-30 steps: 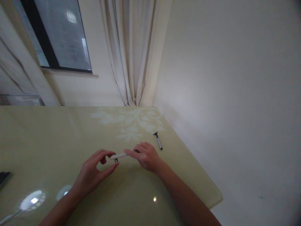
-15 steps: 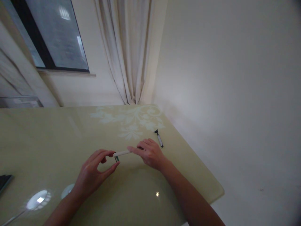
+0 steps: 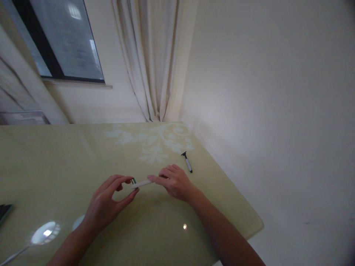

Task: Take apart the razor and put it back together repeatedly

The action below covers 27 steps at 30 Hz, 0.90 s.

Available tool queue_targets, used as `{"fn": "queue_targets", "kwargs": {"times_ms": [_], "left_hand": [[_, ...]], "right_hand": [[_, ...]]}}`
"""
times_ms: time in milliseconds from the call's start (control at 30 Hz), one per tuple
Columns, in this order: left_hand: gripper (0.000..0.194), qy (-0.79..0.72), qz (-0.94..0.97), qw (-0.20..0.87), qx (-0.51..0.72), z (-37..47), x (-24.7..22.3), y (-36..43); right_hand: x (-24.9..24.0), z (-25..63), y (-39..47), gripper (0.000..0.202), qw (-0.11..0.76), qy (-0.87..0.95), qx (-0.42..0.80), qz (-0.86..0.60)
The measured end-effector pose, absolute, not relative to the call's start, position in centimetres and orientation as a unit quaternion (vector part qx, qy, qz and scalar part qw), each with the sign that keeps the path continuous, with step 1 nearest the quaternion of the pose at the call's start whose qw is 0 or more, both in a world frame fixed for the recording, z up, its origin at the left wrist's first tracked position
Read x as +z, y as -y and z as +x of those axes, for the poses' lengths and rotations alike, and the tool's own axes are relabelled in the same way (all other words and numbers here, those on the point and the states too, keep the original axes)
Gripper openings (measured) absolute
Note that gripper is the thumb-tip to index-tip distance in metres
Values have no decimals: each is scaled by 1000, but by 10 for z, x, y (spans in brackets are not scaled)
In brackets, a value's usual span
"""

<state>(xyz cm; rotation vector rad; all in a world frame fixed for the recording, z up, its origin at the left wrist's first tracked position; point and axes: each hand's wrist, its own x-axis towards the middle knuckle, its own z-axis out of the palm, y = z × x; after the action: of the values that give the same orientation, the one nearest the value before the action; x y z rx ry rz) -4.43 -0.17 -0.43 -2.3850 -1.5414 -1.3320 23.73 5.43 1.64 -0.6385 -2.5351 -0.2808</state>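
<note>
In front of me my right hand [image 3: 176, 181] is closed round one end of a slim white stick-like handle [image 3: 143, 183], the thumb lying along it. The handle points left and slightly down. My left hand [image 3: 111, 194] pinches a small green-and-dark piece [image 3: 134, 181] between thumb and forefinger, at the handle's left end. That piece looks like a narrow frame and is too small to name; whether it is joined to the handle I cannot tell. A razor [image 3: 187, 162] with a grey-and-black handle lies on the table beyond my right hand.
The glossy pale-green table [image 3: 83, 159] has a white floral pattern and a slanting right edge near the white wall [image 3: 263, 111]. A dark flat object [image 3: 5, 212] lies at the left. Bright reflections show at lower left. Curtains [image 3: 151, 55] and a window [image 3: 69, 40] stand behind.
The handle's left end has dropped a little, and the small piece now shows above it rather than below. Both hands have shifted slightly left. The razor on the table has stayed put.
</note>
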Motion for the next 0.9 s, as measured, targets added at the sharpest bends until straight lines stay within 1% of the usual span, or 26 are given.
{"fn": "queue_targets", "kwargs": {"times_ms": [200, 367, 500, 633, 767, 900], "left_hand": [[32, 490, -765, 6, -418, -45, -6, 2], [33, 482, -770, 3, -419, -42, -6, 4], [30, 478, -781, 1, -403, -40, -8, 4], [33, 479, -780, -7, -403, -40, -11, 3], [32, 478, -785, -11, -393, -39, -11, 4], [34, 487, -777, -10, -399, -38, -10, 4]], "right_hand": [[19, 234, -51, 42, 248, 937, -102, -223], [20, 233, -51, 41, 250, 925, -126, -258], [18, 234, -53, 41, 239, 936, -133, -220], [16, 234, -53, 42, 240, 925, -147, -255], [16, 232, -52, 41, 224, 935, -146, -232], [17, 231, -51, 41, 232, 924, -155, -261]]}}
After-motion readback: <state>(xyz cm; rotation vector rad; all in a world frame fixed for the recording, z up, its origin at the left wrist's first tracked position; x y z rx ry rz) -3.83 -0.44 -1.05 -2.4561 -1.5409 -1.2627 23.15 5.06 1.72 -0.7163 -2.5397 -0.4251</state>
